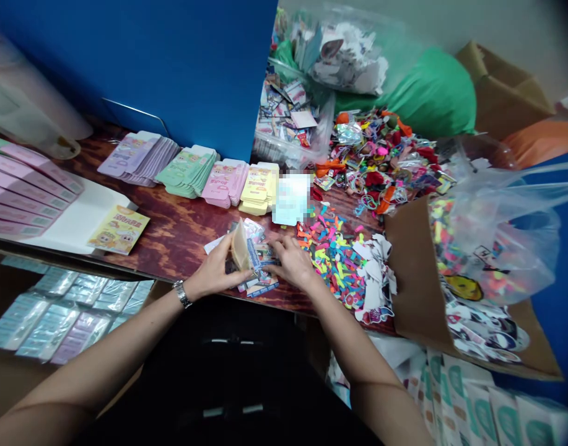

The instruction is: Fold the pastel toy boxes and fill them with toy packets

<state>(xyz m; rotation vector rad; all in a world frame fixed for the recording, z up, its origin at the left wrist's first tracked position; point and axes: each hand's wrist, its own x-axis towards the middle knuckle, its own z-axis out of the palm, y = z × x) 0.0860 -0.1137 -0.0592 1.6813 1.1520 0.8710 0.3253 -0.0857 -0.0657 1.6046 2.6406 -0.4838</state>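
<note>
A small pale yellow carton (pixel 240 246) stands tilted in my left hand (pixel 218 269), with the fingers behind it and the thumb in front. Below and beside it lies a loose pile of small printed packets (pixel 261 286) at the table's front edge. My right hand (pixel 293 263) rests over the right side of that pile, its fingers and thumb bent inward around something too small to name. Just right of this hand spreads a heap of small bright-coloured plastic pieces (pixel 337 260). White die-cut stickers (pixel 375 272) lie along the heap's right side.
Flat cartons stand in purple (pixel 137 158), green (pixel 188 171), pink (pixel 225 183) and yellow (pixel 259 188) stacks behind my hands. A white display box (pixel 74 217) with a yellow carton (pixel 119 229) sits left. Mixed trinkets (pixel 381 158) and an open cardboard box (pixel 414 272) lie right.
</note>
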